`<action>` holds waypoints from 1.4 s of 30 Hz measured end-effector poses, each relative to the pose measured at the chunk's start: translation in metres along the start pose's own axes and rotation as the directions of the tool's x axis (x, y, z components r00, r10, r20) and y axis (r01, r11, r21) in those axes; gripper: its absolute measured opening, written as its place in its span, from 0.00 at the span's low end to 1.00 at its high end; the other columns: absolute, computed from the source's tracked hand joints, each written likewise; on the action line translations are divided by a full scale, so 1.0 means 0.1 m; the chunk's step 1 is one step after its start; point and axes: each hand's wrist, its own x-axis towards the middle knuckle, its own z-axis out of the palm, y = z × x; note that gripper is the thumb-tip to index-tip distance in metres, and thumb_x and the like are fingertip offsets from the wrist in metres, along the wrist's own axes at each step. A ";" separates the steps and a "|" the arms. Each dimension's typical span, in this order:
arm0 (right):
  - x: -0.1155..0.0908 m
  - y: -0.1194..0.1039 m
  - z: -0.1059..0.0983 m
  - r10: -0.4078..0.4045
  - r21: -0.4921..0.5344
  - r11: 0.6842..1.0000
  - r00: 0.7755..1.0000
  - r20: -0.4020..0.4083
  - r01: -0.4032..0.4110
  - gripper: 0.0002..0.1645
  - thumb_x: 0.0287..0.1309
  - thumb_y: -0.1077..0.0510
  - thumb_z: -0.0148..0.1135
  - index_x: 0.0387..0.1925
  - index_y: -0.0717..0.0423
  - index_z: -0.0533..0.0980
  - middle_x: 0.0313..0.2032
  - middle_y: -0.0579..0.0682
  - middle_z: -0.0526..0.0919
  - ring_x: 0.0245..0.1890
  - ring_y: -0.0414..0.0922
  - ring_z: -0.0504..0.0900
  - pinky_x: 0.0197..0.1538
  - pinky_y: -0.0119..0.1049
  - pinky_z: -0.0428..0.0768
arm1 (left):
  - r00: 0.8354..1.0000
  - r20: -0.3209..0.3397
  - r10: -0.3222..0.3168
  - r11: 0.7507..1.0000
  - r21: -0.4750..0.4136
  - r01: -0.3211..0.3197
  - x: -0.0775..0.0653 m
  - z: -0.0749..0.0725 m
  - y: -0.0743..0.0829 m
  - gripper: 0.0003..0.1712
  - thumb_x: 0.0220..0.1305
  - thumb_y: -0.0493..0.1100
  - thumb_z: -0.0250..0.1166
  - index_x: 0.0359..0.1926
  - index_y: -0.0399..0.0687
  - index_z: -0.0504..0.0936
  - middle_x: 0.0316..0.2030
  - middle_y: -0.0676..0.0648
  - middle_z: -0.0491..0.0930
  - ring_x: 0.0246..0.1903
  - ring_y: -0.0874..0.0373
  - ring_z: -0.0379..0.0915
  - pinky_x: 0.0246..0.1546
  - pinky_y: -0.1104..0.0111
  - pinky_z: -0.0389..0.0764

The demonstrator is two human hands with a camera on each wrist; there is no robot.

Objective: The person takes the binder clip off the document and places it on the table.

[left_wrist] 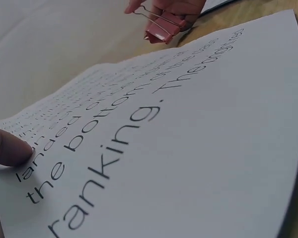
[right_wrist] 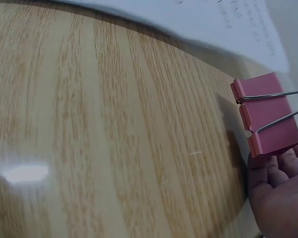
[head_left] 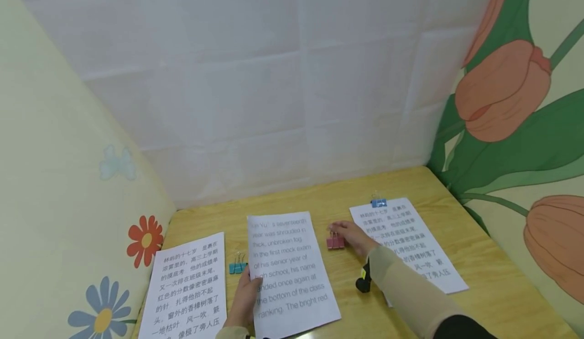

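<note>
My left hand [head_left: 244, 297] pinches the left edge of a printed English sheet [head_left: 292, 273], thumb on top; whether it is one sheet or several I cannot tell. In the left wrist view the paper [left_wrist: 213, 144] bows upward, its far edge wavy. To the right of it, my right hand [head_left: 357, 235] holds a pink binder clip [head_left: 335, 241] by its wire handles, apart from the paper. Seen from the right wrist, the clip [right_wrist: 270, 116] has both handles standing out, with curled fingers [right_wrist: 288, 163] behind it.
A Chinese-printed sheet [head_left: 187, 283] lies at the left, with a teal binder clip [head_left: 236, 267] beside it. On the right, another Chinese sheet [head_left: 397, 222] carries a blue binder clip [head_left: 379, 202] at its top edge. A white sheet wall [head_left: 274, 101] closes the back of the wooden table [head_left: 319, 194].
</note>
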 end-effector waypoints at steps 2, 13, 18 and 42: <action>0.01 0.01 0.00 0.001 -0.005 1.000 1.000 0.003 -0.001 0.29 0.72 0.53 0.62 0.61 0.74 0.74 0.58 0.65 0.80 0.61 0.59 0.77 0.68 0.54 0.70 | 1.000 -0.015 0.000 1.000 -0.019 -0.001 0.01 -0.01 0.01 0.35 0.77 0.35 0.45 0.81 0.43 0.49 0.58 0.42 0.77 0.49 0.51 0.80 0.52 0.55 0.80; 0.00 0.00 0.00 -0.013 -0.004 1.000 0.999 0.029 0.013 0.25 0.73 0.53 0.61 0.57 0.72 0.76 0.51 0.65 0.82 0.48 0.50 0.81 0.60 0.47 0.76 | 0.999 -0.036 0.004 0.984 -0.177 -0.010 0.02 0.01 -0.01 0.34 0.77 0.34 0.45 0.80 0.47 0.52 0.61 0.44 0.78 0.50 0.55 0.81 0.53 0.58 0.80; 0.00 -0.02 0.00 0.000 -0.020 1.000 1.000 0.023 0.000 0.26 0.73 0.52 0.61 0.58 0.72 0.76 0.53 0.63 0.82 0.57 0.57 0.79 0.68 0.54 0.70 | 0.997 -0.081 -0.020 0.982 -0.187 0.005 0.03 0.02 0.00 0.34 0.77 0.34 0.46 0.81 0.47 0.52 0.62 0.44 0.79 0.49 0.56 0.82 0.54 0.57 0.80; -0.02 -0.02 0.01 0.056 -0.067 0.996 0.998 0.008 -0.055 0.28 0.71 0.50 0.63 0.59 0.69 0.76 0.50 0.60 0.84 0.53 0.53 0.81 0.63 0.51 0.74 | 0.994 -0.107 -0.012 1.000 -0.017 0.011 0.06 0.09 -0.02 0.32 0.76 0.34 0.45 0.78 0.41 0.56 0.57 0.42 0.78 0.53 0.48 0.78 0.56 0.50 0.78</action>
